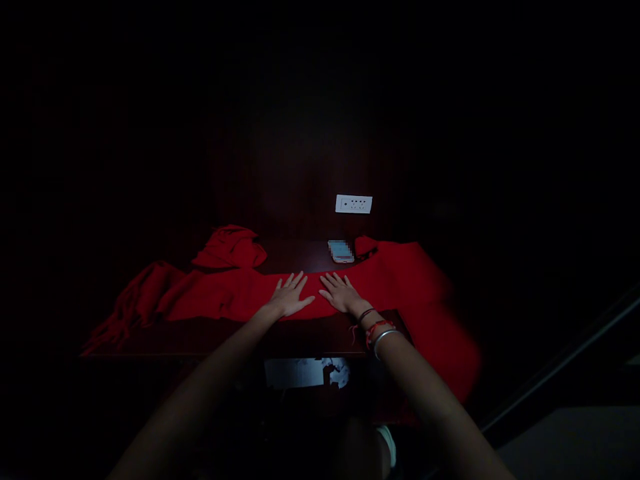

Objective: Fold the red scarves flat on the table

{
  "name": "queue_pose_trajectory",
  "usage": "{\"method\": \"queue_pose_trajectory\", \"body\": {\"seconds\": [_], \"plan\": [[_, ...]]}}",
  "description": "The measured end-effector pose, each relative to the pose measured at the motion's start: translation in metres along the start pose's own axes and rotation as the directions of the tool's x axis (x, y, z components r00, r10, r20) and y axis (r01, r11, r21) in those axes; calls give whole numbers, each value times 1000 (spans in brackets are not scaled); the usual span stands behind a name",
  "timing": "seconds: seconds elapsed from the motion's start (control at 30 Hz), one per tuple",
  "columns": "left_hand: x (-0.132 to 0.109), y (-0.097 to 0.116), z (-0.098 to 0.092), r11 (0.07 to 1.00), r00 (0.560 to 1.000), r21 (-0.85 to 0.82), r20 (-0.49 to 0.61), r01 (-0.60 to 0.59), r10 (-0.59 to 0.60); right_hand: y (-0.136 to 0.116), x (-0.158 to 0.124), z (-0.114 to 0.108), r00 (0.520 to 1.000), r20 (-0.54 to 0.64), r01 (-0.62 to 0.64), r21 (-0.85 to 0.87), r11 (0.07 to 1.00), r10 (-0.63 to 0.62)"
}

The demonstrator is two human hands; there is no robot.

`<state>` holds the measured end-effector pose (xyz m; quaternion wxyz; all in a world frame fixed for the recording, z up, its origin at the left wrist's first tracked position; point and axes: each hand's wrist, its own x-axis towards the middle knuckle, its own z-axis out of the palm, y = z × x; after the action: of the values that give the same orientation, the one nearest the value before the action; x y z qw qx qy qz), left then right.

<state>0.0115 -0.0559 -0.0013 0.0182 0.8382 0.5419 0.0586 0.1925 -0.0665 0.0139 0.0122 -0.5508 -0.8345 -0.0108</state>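
Note:
A long red cloth with a fringed left end (240,291) stretches across a dark table (200,339). My left hand (291,296) lies flat on its middle, fingers spread. Just to the right, my right hand (340,292) also rests palm down on the cloth, fingers apart, with bracelets on the wrist. The two hands do not touch. The cloth is wider at the right and hangs over the table's edge there. Its left part is wrinkled, and a bunched red piece (233,248) lies behind that part; whether they join is unclear.
A phone (341,251) lies behind the cloth, near my right hand. A white socket panel (353,204) is on the dark wall beyond. Below the table's front edge shows a pale, partly hidden object (294,373). Much of the surroundings is too dark to make out.

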Motion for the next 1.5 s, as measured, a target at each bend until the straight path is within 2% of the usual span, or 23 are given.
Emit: {"method": "queue_pose_trajectory", "body": {"seconds": [0.07, 0.17, 0.27, 0.33, 0.4, 0.5, 0.6, 0.7, 0.83, 0.93, 1.03, 1.13, 1.2, 1.3, 1.37, 1.43, 1.5], "plan": [[1, 0, 1, 999, 1000, 9, 5, 31, -31, 19, 0, -2, 997, 53, -60, -55, 997, 63], [4, -3, 3, 1000, 998, 11, 56, 25, -26, 61, -11, -10, 977, 102, -164, -182, 969, 185], [7, -5, 6, 1000, 998, 13, 56, 1, -2, 95, -28, -21, 968, 70, -205, -328, 922, 240], [8, -7, 6, 1000, 998, 8, 56, -11, 10, 104, -36, -30, 969, 19, -221, -391, 893, 247], [8, -7, 7, 1000, 998, 4, 57, -19, 19, 101, -39, -37, 971, -73, -237, -393, 888, 227], [8, -8, 6, 1000, 998, 4, 58, -20, 20, 73, -38, -39, 977, -161, -178, -264, 948, 139], [7, -7, 5, 1000, 998, 6, 64, -19, 18, 38, -38, -25, 998, -63, -31, -50, 998, 28], [6, -7, 4, 1000, 997, 7, 76, -17, 17, 28, -45, -6, 998, 56, 20, 45, 999, -22], [6, -7, 3, 1000, 997, 2, 76, -22, 22, 54, -61, 1, 989, 106, -104, -23, 994, 106], [6, -7, 4, 1000, 997, -11, 69, -25, 26, 58, -67, -5, 986, 66, -153, -49, 987, 156], [5, -6, 4, 999, 998, -23, 50, -30, 32, 37, -69, -6, 998, -10, -61, 28, 998, 62], [3, -5, 4, 999, 998, -22, 41, -36, 37, 18, -70, 1, 999, 19, 47, 86, 995, -49], [2, -5, 3, 999, 998, -20, 51, -38, 39, 17, -73, 4, 997, 30, 64, 87, 994, -66], [9, -9, -1, 999, 997, -24, 64, -47, 48, 25, -81, -2, 995, -42, 93, 24, 995, -92], [19, -13, -8, 997, 997, -18, 32, -72, 72, 26, -89, -11, 979, -117, 161, -53, 986, -166], [32, -18, -15, 996, 996, 0, 2, -92, 92, 19, -95, -19, 954, -162, 232, -126, 965, -251], [44, -24, -22, 994, 993, 8, 49, -106, 106, 6, -96, -24, 940, -155, 277, -182, 943, -306]]}}
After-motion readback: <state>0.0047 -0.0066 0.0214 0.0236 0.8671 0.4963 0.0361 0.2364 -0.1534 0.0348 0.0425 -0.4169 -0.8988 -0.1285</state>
